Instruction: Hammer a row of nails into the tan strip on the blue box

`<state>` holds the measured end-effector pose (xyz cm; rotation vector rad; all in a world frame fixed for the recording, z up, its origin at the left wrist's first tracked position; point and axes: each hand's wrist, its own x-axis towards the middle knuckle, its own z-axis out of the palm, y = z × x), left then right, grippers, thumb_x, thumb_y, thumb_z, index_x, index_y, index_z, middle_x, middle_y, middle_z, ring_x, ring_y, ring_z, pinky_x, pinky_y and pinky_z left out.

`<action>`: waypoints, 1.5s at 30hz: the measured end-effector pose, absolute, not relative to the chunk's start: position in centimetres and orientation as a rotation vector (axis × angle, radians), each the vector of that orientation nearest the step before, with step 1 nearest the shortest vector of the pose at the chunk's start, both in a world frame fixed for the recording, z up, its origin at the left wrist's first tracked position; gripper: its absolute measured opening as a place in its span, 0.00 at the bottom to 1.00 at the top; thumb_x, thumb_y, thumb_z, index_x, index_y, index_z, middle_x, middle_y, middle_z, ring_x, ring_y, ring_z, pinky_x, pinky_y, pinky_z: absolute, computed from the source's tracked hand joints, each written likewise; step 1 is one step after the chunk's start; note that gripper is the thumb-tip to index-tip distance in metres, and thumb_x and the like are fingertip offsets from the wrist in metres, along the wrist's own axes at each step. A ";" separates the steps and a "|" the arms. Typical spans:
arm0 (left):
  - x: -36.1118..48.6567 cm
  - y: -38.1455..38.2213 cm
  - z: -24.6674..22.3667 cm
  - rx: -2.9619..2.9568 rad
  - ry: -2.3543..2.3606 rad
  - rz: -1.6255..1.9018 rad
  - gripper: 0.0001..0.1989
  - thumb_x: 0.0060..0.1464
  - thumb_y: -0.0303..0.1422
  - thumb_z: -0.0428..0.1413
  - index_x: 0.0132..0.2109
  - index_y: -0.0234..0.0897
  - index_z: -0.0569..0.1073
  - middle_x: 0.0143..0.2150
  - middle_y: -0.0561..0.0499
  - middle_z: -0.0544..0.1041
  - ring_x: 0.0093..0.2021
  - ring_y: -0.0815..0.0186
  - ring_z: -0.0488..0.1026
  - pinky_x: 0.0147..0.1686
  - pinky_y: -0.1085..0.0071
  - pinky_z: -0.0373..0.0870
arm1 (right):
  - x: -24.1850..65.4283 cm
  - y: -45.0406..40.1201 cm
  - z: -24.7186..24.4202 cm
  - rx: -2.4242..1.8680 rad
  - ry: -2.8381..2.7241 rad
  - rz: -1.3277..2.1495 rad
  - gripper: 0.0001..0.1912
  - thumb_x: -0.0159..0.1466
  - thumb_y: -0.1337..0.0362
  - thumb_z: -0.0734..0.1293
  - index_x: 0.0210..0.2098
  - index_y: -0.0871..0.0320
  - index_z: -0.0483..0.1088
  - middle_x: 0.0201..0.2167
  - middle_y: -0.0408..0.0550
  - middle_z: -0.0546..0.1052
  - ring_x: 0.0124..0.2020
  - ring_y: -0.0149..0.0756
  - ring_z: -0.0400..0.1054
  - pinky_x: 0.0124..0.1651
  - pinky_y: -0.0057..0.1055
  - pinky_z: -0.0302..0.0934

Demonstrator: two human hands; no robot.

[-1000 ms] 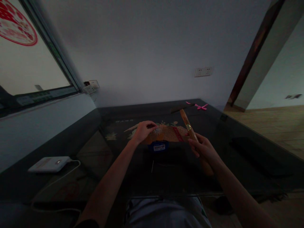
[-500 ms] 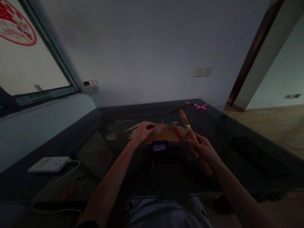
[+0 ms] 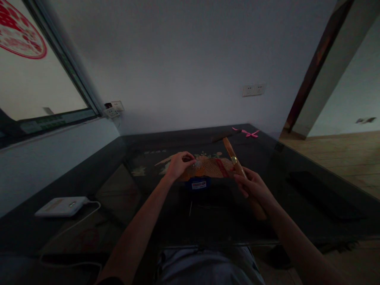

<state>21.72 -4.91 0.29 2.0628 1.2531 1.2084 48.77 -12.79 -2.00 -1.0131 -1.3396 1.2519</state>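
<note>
My right hand [image 3: 252, 184] is closed around a brown wooden stick [image 3: 230, 148] with a gold-coloured fitting. The stick slants up and to the left, and its lower end is dim behind the hand. My left hand [image 3: 179, 165] has thumb and fingertips pinched together over the left part of a spotted tan piece [image 3: 210, 166]. What lies in that pinch is too small to make out. A dark red band [image 3: 221, 168] crosses the spotted piece near my right fingers. Just below it sits a blue container [image 3: 199, 184] with a white label.
A white power bank [image 3: 62, 206] with a cable lies on the left of the dark table [image 3: 166, 221]. A pink ribbon [image 3: 251, 133] and a dark elongated thing [image 3: 221, 137] are near the back edge. On the right lies a black flat object [image 3: 323, 194]. A thin pale stick [image 3: 190, 208] lies in front.
The wooden stick's upper end has shifted very slightly left with my right hand. My left hand stays at the same spot on the spotted piece.
</note>
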 end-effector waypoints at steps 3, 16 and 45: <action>21.7 -4.8 0.1 2.009 1.260 1.227 0.06 0.45 0.32 0.60 0.31 0.33 0.73 0.30 0.49 0.77 0.32 0.66 0.74 0.37 0.69 0.72 | 48.8 -12.7 -2.2 -1.013 -1.334 1.259 0.19 0.54 0.55 0.68 0.40 0.60 0.65 0.15 0.35 0.64 0.09 0.21 0.52 0.11 0.22 0.44; 21.4 -5.0 -0.1 2.031 1.172 1.199 0.06 0.47 0.32 0.59 0.33 0.33 0.75 0.32 0.48 0.77 0.34 0.65 0.75 0.39 0.68 0.71 | 48.5 -12.8 -2.1 -1.007 -1.355 1.268 0.19 0.54 0.56 0.67 0.42 0.60 0.64 0.14 0.33 0.63 0.08 0.21 0.52 0.11 0.21 0.43; 21.5 -4.5 -0.6 2.044 1.345 1.086 0.08 0.47 0.34 0.59 0.33 0.33 0.77 0.31 0.49 0.78 0.33 0.65 0.74 0.36 0.71 0.68 | 47.6 -14.2 9.0 -1.381 -2.306 0.896 0.14 0.58 0.56 0.61 0.37 0.60 0.65 0.18 0.38 0.63 0.11 0.25 0.59 0.12 0.22 0.52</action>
